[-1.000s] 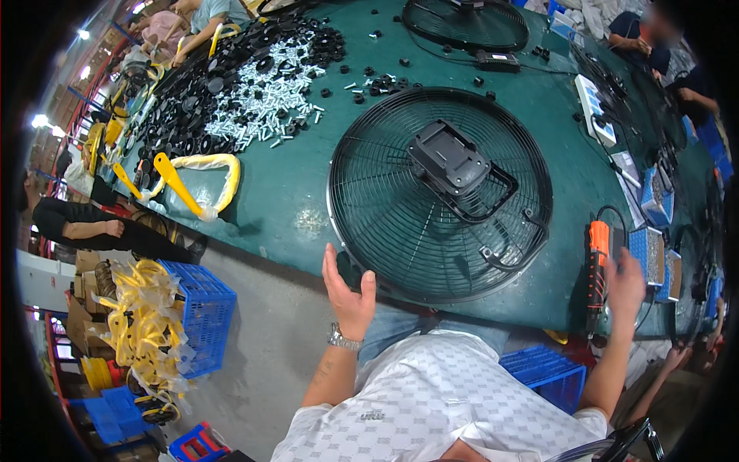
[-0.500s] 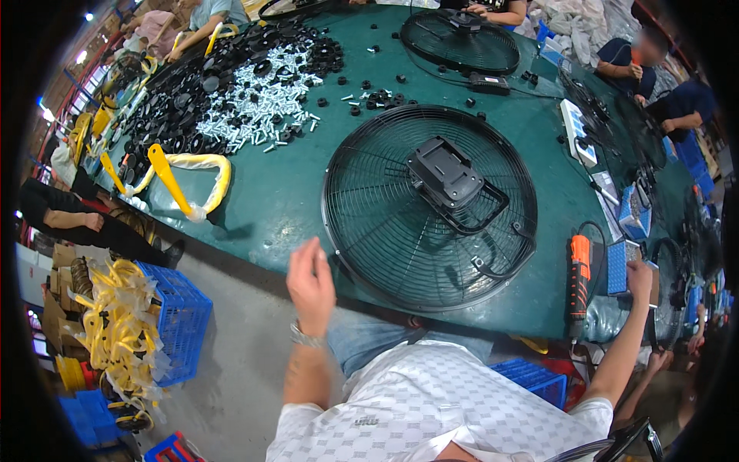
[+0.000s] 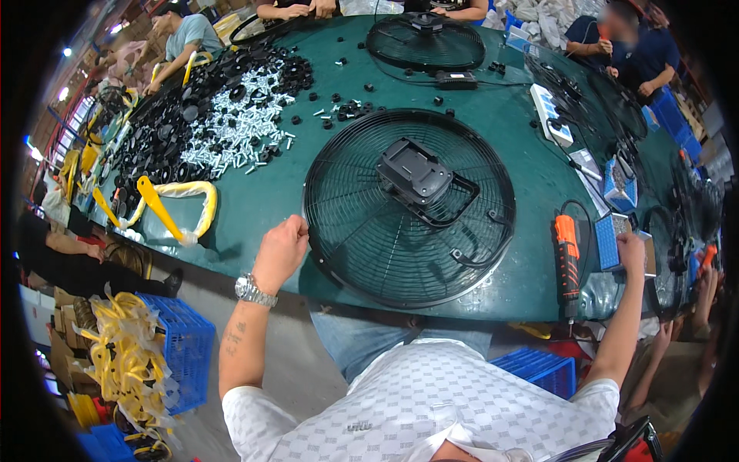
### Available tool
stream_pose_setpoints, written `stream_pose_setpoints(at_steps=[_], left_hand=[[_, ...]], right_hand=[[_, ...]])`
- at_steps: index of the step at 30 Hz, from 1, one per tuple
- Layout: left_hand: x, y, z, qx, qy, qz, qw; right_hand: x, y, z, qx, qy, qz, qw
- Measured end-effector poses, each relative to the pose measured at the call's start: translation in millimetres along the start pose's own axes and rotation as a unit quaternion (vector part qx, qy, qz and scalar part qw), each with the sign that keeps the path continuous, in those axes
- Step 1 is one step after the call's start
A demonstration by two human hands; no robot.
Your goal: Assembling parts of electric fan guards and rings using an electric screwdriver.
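Note:
A round black wire fan guard (image 3: 362, 266) lies in front of me on the green table, with a black motor housing (image 3: 416, 171) and a looped black bracket (image 3: 467, 189) at its middle. My left hand (image 3: 281, 246), wearing a metal watch (image 3: 254, 290), is closed, its fingertips at the guard's left rim. Far to the right, my right hand (image 3: 631, 251) dips into a small blue box (image 3: 608, 245); its fingers are curled and their tips hidden. Between the box and the guard lies an orange and black power screwdriver (image 3: 566, 258), apart from both hands.
Silver screws (image 3: 239, 127) and black knobs (image 3: 154, 127) are heaped at the far left. Yellow tubular handles (image 3: 158, 212) lie nearer. A white power strip (image 3: 550, 115) and another fan guard (image 3: 423, 50) are farther off. Co-workers surround the table (image 3: 262, 204). A blue crate (image 3: 185, 350) stands on the floor.
My left hand has moved left and up to the guard's rim, its fingers curling closed. My right hand stays at the blue box. The whole view has shifted slightly.

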State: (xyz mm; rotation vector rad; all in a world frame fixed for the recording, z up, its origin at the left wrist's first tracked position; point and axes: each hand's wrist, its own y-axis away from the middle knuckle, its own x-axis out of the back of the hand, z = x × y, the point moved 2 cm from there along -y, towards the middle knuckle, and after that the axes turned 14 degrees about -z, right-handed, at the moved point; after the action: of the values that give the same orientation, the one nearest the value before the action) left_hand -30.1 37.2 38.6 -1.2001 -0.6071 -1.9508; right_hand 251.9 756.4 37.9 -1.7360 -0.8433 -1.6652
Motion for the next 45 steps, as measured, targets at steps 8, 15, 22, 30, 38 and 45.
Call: stream_pose_setpoints(at_steps=[8,15,22,30,38,45], left_hand=[[-3,-5,-1,-0.058,-0.032,0.018,0.998],[-7,1,-3,-0.031,-0.034,0.008,0.999],[-6,2,-2,-0.034,-0.004,0.012,0.999],[-9,-2,-7,-0.026,0.010,0.010,1.000],[-14,0,-6,-0.046,-0.046,0.055,0.996],[-12,4,-6,-0.023,0.065,0.058,0.996]], right_hand=[[-8,-4,9,0.005,-0.008,0.001,1.000],[-2,1,-1,-0.007,-0.023,-0.011,1.000],[0,1,-4,-0.023,-0.022,-0.017,0.999],[-3,0,2,-0.013,-0.023,-0.010,1.000],[-5,-2,6,0.002,-0.045,0.001,0.999],[-2,0,-1,-0.016,-0.032,-0.016,0.999]])
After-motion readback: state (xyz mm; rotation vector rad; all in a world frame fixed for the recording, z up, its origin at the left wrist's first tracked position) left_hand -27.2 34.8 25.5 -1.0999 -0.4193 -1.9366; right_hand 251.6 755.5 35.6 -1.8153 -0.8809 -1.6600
